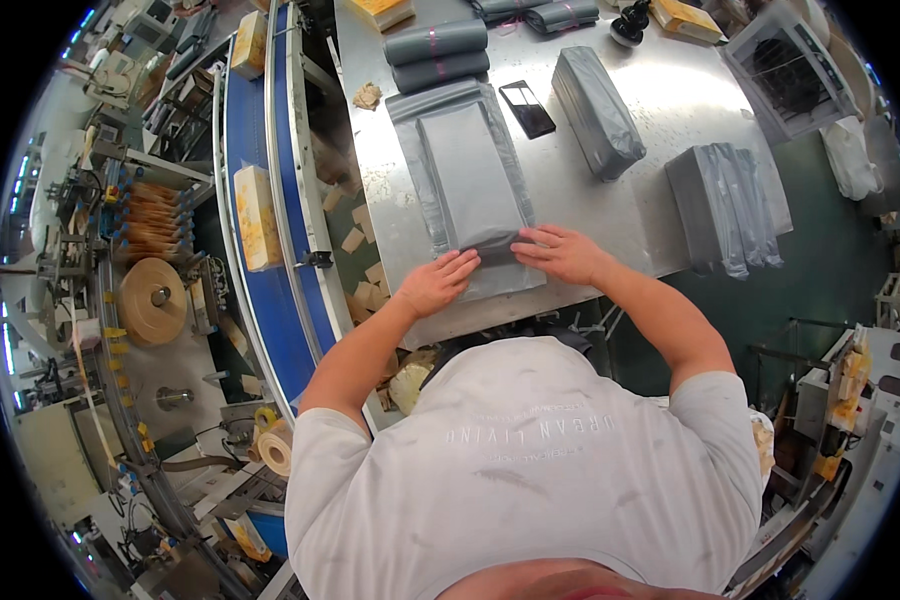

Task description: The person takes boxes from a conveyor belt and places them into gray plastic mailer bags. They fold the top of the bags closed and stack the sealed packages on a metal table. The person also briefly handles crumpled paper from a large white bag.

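Note:
A long grey plastic bag (470, 170) lies flat on the metal table, on top of a wider grey plastic sheet or bag. My left hand (440, 285) touches the left corner of its near end, fingers stretched out and close together. At the right corner is my right hand (566, 254), its fingers spread over the plastic. Between the fingertips the near edge looks creased and darker, perhaps folded. What lies inside or under the bag is hidden. A black phone (528, 110) rests just beyond it on the right, next to a grey plastic-wrapped block (597, 115).
More grey packs (725, 210) stand at the metal table's (630, 225) right edge. Grey rolls (436, 45) and a crumpled brown scrap (367, 96) lie on its far left. Left of the table runs a blue conveyor (270, 310) carrying yellow-and-white packs (257, 218). Machinery with a large tan reel (153, 300) stands beyond.

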The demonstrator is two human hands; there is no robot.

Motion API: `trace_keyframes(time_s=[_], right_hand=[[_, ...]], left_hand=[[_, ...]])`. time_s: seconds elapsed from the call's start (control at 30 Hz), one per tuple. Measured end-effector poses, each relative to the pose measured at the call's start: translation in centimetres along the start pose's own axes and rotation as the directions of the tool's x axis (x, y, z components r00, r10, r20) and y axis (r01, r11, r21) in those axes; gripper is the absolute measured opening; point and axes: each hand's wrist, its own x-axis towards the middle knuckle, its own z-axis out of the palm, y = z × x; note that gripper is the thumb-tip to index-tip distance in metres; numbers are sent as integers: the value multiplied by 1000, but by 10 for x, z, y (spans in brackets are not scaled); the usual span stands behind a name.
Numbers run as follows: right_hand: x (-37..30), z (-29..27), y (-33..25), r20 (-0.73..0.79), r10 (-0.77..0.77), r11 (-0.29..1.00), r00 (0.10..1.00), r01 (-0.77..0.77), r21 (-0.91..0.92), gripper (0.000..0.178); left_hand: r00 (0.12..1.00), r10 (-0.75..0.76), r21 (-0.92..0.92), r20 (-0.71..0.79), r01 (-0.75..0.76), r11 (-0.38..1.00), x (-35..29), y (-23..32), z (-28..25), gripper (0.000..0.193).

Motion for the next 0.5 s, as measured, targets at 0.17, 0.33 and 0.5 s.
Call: trace_keyframes(time_s=[0.17, 0.33, 0.5], right_hand=[[-25, 37, 16, 100, -10, 962, 995, -17, 271, 14], [-26, 70, 9, 275, 690, 131, 670, -490, 862, 13], [20, 106, 5, 546, 798, -314, 255, -598, 737, 25]], left_hand=[[966, -255, -282, -47, 232, 931, -11, 1, 9, 17], [446, -881, -830, 155, 542, 129, 13, 6, 26, 16], [-38, -912, -870, 408, 288, -401, 28, -4, 66, 21]])
